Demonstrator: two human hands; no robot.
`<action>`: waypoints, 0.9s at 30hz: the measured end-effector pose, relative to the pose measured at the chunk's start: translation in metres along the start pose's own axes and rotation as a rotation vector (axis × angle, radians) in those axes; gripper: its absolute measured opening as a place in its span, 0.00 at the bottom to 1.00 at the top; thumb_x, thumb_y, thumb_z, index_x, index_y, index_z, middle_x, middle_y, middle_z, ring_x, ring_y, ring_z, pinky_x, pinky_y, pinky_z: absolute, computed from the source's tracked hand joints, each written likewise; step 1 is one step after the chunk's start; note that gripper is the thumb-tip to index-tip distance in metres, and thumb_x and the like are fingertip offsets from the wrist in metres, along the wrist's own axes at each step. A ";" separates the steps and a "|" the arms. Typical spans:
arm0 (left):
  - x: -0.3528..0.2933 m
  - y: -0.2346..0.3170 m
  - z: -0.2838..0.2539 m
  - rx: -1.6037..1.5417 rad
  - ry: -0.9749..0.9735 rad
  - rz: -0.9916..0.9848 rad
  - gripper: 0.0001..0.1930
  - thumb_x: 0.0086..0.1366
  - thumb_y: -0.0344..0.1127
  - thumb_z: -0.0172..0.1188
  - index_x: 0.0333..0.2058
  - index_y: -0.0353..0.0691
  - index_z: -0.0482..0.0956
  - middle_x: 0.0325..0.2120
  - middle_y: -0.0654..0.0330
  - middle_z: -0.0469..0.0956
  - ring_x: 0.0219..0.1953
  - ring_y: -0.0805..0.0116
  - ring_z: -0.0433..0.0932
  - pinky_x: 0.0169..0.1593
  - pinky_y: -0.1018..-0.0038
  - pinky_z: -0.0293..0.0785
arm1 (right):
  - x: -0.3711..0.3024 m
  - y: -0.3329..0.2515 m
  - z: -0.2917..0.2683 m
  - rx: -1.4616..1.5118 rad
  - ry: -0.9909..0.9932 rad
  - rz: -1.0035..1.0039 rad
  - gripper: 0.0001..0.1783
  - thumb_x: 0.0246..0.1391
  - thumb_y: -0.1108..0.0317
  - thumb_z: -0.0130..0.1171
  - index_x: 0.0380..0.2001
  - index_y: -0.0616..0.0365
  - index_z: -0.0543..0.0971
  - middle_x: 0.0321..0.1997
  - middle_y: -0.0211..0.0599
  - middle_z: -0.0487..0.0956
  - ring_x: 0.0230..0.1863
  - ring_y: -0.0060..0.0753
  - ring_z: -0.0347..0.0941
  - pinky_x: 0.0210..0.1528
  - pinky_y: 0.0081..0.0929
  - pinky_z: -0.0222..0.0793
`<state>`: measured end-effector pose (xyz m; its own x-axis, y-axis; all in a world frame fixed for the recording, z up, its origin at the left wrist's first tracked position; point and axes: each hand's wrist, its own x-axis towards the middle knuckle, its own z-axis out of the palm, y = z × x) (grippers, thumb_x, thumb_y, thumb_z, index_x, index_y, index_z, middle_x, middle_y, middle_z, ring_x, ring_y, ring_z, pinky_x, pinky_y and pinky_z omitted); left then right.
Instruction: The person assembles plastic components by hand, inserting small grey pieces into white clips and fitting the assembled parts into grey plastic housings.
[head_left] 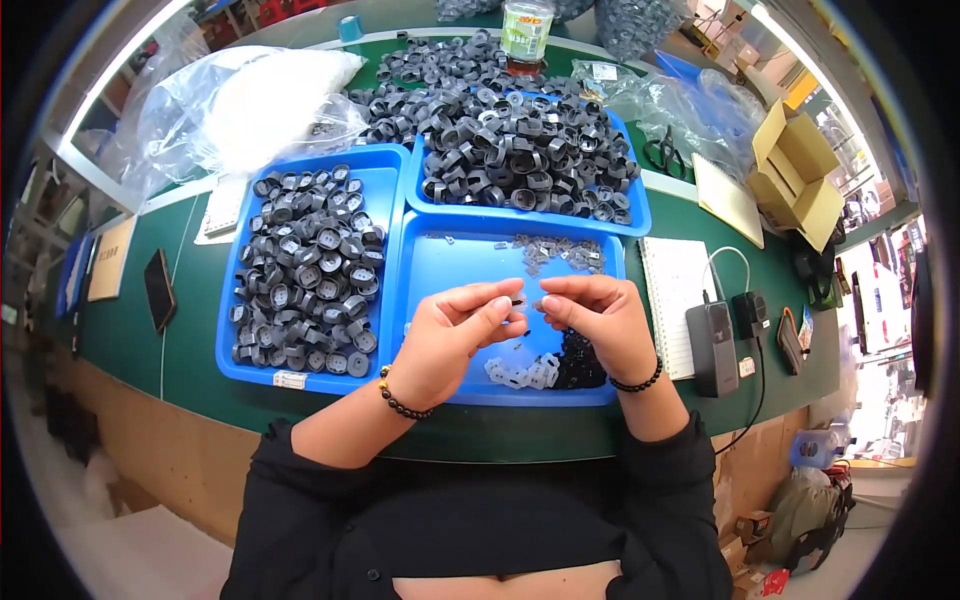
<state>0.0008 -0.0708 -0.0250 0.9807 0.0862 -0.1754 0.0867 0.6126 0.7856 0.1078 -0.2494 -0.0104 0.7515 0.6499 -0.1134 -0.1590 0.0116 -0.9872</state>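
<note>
we pinch a small dark part [519, 300] between the fingertips of our left hand [452, 335] and right hand [597, 318], both closed on it above the near blue tray [470, 265].

A green table [120, 330] with a pale edge strip fills the middle of the view; its front side at 7 o'clock is brown wood [180, 450]. At 8 o'clock the floor [130, 560] is light grey. At 2 o'clock an open cardboard box [795, 175] stands on the table. At 4 o'clock bags [810, 510] lie on the floor. Bright daylight [880, 390] comes in at 3 o'clock.
</note>
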 end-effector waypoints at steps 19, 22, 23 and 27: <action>0.002 0.002 -0.006 0.089 -0.073 -0.031 0.14 0.63 0.25 0.58 0.48 0.29 0.76 0.38 0.53 0.79 0.39 0.65 0.81 0.45 0.73 0.80 | -0.008 -0.004 0.009 -0.105 -0.003 -0.099 0.18 0.48 0.74 0.68 0.43 0.60 0.74 0.27 0.33 0.82 0.28 0.16 0.77 0.31 0.14 0.71; 0.004 -0.001 -0.008 0.081 -0.063 -0.071 0.13 0.63 0.26 0.59 0.46 0.28 0.77 0.36 0.50 0.80 0.38 0.64 0.82 0.44 0.72 0.81 | -0.010 -0.001 0.013 -0.169 0.017 -0.154 0.18 0.47 0.75 0.67 0.42 0.60 0.74 0.26 0.32 0.82 0.27 0.15 0.77 0.30 0.13 0.70; 0.005 -0.003 -0.009 0.071 -0.070 -0.078 0.13 0.62 0.26 0.60 0.45 0.28 0.77 0.36 0.50 0.81 0.38 0.64 0.82 0.44 0.72 0.81 | -0.011 0.002 0.014 -0.194 0.039 -0.196 0.16 0.47 0.75 0.66 0.40 0.60 0.73 0.25 0.32 0.82 0.27 0.15 0.77 0.29 0.13 0.70; 0.007 -0.004 -0.011 0.057 -0.076 -0.094 0.13 0.62 0.26 0.60 0.45 0.28 0.77 0.36 0.49 0.81 0.38 0.63 0.82 0.44 0.72 0.81 | -0.011 0.008 0.017 -0.255 0.099 -0.282 0.13 0.48 0.75 0.66 0.32 0.59 0.71 0.23 0.33 0.81 0.25 0.14 0.76 0.27 0.12 0.68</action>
<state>0.0056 -0.0645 -0.0360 0.9781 -0.0301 -0.2061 0.1862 0.5696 0.8005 0.0877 -0.2438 -0.0149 0.8030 0.5716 0.1685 0.2177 -0.0181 -0.9758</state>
